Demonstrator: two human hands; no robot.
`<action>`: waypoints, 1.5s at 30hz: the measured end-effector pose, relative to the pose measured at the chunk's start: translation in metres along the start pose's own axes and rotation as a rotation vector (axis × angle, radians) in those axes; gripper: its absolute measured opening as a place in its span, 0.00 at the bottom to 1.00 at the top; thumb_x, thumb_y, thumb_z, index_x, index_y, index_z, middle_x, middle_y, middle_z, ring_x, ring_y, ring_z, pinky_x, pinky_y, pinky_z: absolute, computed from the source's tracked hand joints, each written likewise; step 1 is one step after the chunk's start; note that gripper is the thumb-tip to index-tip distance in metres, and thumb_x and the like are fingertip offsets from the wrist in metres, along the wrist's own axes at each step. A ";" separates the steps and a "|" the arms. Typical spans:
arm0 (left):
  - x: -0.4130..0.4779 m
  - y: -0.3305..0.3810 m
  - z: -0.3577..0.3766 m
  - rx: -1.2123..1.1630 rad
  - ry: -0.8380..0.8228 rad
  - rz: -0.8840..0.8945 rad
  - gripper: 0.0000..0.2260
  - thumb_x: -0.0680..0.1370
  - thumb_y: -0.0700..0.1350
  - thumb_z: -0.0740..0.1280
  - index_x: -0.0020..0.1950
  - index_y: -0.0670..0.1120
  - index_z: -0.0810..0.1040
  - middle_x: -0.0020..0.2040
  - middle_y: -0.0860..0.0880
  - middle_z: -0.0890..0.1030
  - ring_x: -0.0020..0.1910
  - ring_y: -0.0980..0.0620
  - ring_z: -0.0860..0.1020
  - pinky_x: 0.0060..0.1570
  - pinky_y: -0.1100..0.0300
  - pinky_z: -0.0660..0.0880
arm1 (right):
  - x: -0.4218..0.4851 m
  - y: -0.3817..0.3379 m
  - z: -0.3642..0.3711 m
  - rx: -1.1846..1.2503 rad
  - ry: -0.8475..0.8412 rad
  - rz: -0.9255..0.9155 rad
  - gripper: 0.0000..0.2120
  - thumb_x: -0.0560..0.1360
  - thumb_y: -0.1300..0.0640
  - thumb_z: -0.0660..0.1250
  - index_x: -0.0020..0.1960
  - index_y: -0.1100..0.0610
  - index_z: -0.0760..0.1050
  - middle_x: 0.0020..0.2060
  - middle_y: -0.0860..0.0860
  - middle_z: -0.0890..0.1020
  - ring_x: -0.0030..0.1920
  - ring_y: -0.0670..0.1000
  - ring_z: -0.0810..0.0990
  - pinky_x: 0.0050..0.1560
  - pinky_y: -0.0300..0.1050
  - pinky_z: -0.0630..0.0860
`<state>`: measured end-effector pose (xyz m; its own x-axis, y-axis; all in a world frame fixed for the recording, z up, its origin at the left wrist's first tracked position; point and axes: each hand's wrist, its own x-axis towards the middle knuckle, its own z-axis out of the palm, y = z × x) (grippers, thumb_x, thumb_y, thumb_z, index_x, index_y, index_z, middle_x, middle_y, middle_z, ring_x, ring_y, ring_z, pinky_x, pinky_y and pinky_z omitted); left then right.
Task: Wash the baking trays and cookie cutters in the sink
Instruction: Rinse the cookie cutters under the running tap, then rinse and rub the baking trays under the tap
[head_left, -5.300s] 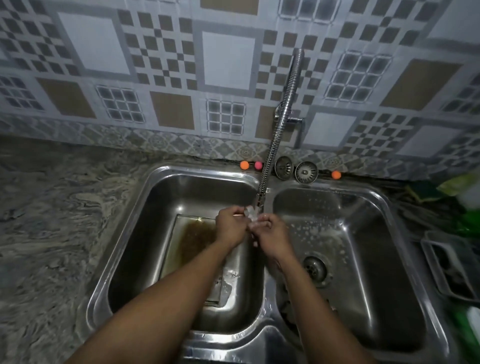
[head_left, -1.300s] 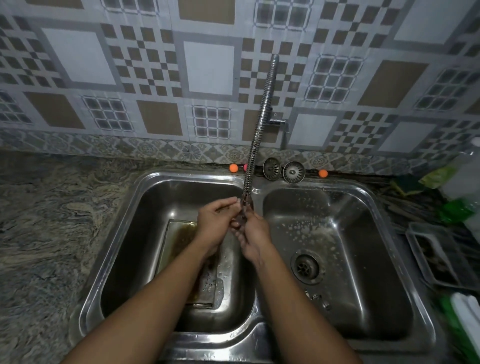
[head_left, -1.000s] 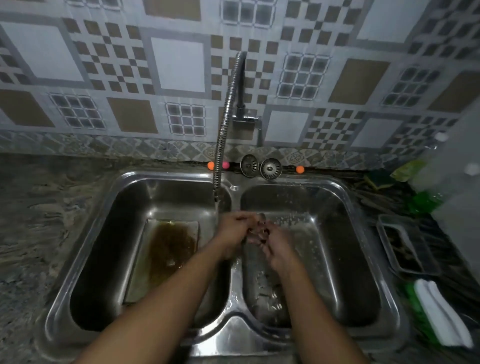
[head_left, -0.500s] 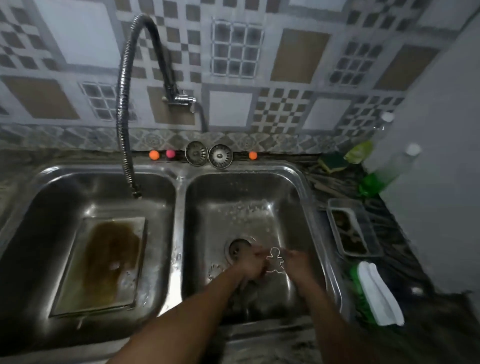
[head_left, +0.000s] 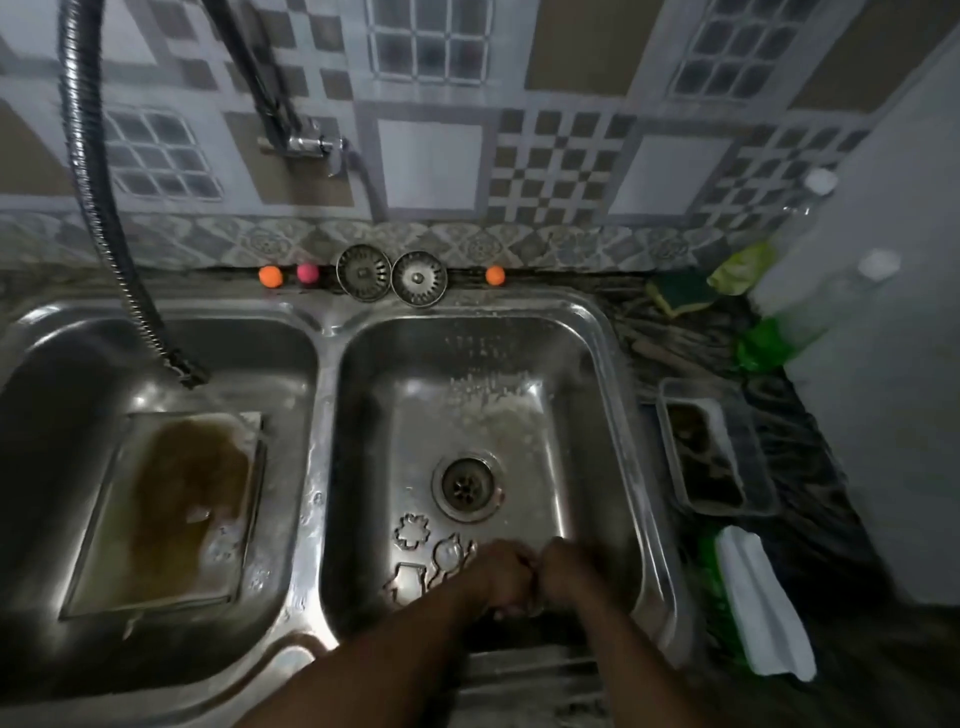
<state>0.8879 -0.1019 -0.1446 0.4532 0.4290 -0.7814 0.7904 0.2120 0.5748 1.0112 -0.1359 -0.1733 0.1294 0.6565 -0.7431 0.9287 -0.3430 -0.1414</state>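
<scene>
A patterned tile wall (head_left: 431, 156) is backing a steel double sink (head_left: 324, 374) in a dim kitchen. Low at the front of the right basin, a person's left hand (head_left: 501, 574) and right hand (head_left: 566, 571) are meeting knuckle to knuckle, fingers curling inward. Blur is hiding what, if anything, they are gripping, so the hold cannot be told.

Just left of the hands, three metal cookie cutters are lying on the basin floor: a flower-shaped cutter (head_left: 413, 530), a rounded cutter (head_left: 449, 556) partly under the left wrist, and a house-shaped cutter (head_left: 408, 579). The drain (head_left: 465, 486) is sitting just beyond them, with suds clinging to the basin floor behind it.

In the left basin a baking tray (head_left: 166, 514) is lying flat, holding brown water. The flexible tap hose (head_left: 119, 249) is hanging over that basin.

On the back ledge, two sink strainers (head_left: 363, 273) are standing side by side between small orange and pink balls (head_left: 270, 276). On the dark counter to the right, a small tray (head_left: 711, 452), a white cloth (head_left: 763, 608) and a green sponge (head_left: 680, 296) are lying.
</scene>
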 end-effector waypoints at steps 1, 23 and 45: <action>-0.002 0.001 0.000 -0.017 -0.008 -0.035 0.14 0.77 0.36 0.62 0.32 0.44 0.76 0.20 0.54 0.76 0.19 0.60 0.75 0.21 0.68 0.67 | 0.003 0.000 0.002 -0.020 0.004 0.006 0.16 0.80 0.58 0.59 0.64 0.66 0.73 0.63 0.62 0.78 0.63 0.60 0.76 0.57 0.47 0.73; -0.109 -0.060 -0.170 -0.593 0.726 0.209 0.10 0.76 0.40 0.66 0.35 0.44 0.80 0.23 0.53 0.76 0.24 0.55 0.75 0.24 0.66 0.68 | -0.036 -0.201 -0.089 0.723 0.586 -0.360 0.12 0.78 0.64 0.62 0.39 0.56 0.80 0.36 0.52 0.82 0.37 0.49 0.78 0.39 0.41 0.69; -0.152 -0.368 -0.266 -0.187 0.856 -0.358 0.19 0.75 0.50 0.65 0.64 0.45 0.77 0.60 0.42 0.80 0.56 0.43 0.80 0.53 0.54 0.78 | 0.032 -0.389 0.038 0.512 0.225 -0.119 0.13 0.75 0.52 0.70 0.46 0.62 0.82 0.41 0.56 0.84 0.41 0.54 0.82 0.36 0.39 0.73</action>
<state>0.4186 -0.0115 -0.1727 -0.3186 0.7943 -0.5174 0.7112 0.5611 0.4235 0.6408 -0.0068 -0.1671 0.1571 0.8185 -0.5526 0.6618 -0.5026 -0.5563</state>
